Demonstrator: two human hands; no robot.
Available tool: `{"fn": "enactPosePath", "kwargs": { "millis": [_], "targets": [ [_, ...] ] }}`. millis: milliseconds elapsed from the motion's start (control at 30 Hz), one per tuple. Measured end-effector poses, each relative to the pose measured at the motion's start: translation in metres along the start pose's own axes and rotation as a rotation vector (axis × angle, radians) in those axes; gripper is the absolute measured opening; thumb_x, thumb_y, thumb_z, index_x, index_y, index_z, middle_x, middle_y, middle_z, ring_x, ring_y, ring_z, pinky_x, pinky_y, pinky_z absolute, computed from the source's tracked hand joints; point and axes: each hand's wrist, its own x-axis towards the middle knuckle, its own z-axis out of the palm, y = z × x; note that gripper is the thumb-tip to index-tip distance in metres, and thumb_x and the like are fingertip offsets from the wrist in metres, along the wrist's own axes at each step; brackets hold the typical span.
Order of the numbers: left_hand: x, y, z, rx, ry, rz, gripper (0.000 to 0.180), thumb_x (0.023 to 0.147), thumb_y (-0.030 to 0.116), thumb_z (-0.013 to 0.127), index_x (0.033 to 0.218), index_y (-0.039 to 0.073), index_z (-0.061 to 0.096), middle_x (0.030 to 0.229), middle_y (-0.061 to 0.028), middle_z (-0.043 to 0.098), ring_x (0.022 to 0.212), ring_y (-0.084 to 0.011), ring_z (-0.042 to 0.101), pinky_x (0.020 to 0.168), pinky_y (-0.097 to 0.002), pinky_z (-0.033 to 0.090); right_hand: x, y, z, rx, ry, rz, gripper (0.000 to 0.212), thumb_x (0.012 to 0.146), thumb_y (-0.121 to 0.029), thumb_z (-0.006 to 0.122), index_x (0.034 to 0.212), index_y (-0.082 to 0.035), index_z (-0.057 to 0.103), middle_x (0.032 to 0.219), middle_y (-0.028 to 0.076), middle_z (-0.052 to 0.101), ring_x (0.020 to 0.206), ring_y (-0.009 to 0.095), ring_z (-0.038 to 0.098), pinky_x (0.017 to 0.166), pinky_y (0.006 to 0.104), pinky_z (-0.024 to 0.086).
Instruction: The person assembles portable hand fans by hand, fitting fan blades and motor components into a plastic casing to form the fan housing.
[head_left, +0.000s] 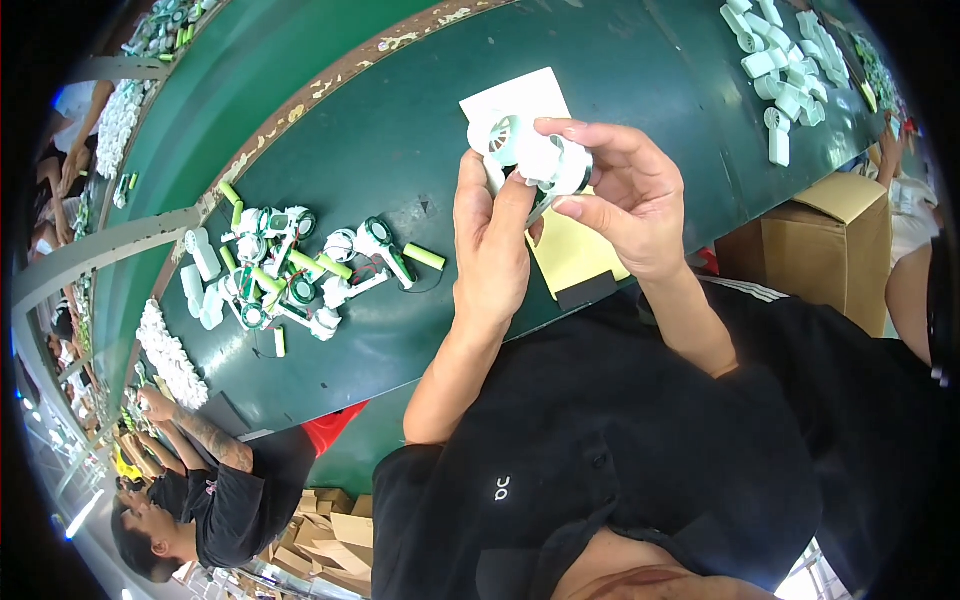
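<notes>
Above the near side of the green table, my two hands hold pale plastic fan parts close together. My left hand [490, 238] is closed on a mint fan housing [497, 136] with a round slotted grille, the thumb pressed against its inner side. In my right hand [640, 200] is a white round fan part [568, 167] with a dark rim, pinched between thumb and fingers. The two parts touch or overlap; whether they are joined I cannot tell. Beneath them lie a white sheet [540, 90] and a yellow sheet [575, 250] with a black strip at its near edge.
On the left lie several wired fan assemblies [300, 290] with yellow-green batteries [424, 256]. A pile of mint housings [790, 80] sits at the far right. A cardboard box [825, 245] stands beside the table's right side. A co-worker [225, 490] works at the lower left.
</notes>
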Motion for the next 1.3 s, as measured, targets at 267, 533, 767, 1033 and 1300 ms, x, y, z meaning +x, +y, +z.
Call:
{"fn": "enactPosePath", "kwargs": {
  "millis": [267,533,767,1033,1300],
  "targets": [
    [0.000,0.002,0.005,-0.073,0.082,-0.078,0.030,0.101,0.012,0.046,0.128,0.005,0.056,0.110,-0.0020,0.066,0.082,-0.0070,0.056,0.062,-0.0254,0.042,0.003,0.003,-0.001,0.038,-0.012,-0.019,0.051,0.088,0.014,0.072,0.136,0.004,0.058,0.140,0.024,0.062,0.123,0.027,0.065,0.103,0.0402,0.058],
    [0.001,-0.001,-0.005,-0.041,-0.020,0.069,0.043,0.098,0.010,0.043,0.140,0.001,0.050,0.116,-0.0034,0.065,0.091,-0.0089,0.057,0.069,-0.0267,0.044,0.008,-0.007,-0.005,0.011,0.127,0.160,0.048,0.090,0.010,0.073,0.135,0.005,0.058,0.131,0.019,0.066,0.118,0.022,0.066,0.100,0.0364,0.058],
    [0.000,-0.005,-0.018,0.118,-0.071,0.178,0.045,0.112,0.017,0.040,0.151,-0.004,0.043,0.133,-0.0097,0.056,0.119,-0.0170,0.055,0.104,-0.0340,0.044,0.022,-0.017,-0.005,-0.252,0.042,0.029,0.043,0.088,0.007,0.076,0.129,0.002,0.065,0.121,0.011,0.070,0.107,0.017,0.068,0.086,0.0299,0.059],
    [-0.001,-0.004,-0.021,0.362,-0.058,0.316,0.045,0.110,0.014,0.050,0.151,-0.005,0.048,0.114,-0.0053,0.052,0.099,-0.0122,0.049,0.089,-0.0270,0.042,0.027,-0.021,-0.006,-0.338,-0.040,0.040,0.038,0.087,0.005,0.077,0.124,0.003,0.069,0.113,0.009,0.071,0.097,0.015,0.068,0.075,0.0279,0.062],
    [0.001,-0.005,-0.022,0.419,-0.043,0.424,0.051,0.108,0.015,0.054,0.154,-0.005,0.045,0.113,-0.0039,0.049,0.101,-0.0108,0.048,0.089,-0.0254,0.042,0.028,-0.025,-0.008,-0.382,-0.029,0.054,0.038,0.086,0.000,0.079,0.122,0.001,0.071,0.111,0.009,0.074,0.093,0.016,0.069,0.077,0.0299,0.061]
  ]
}}
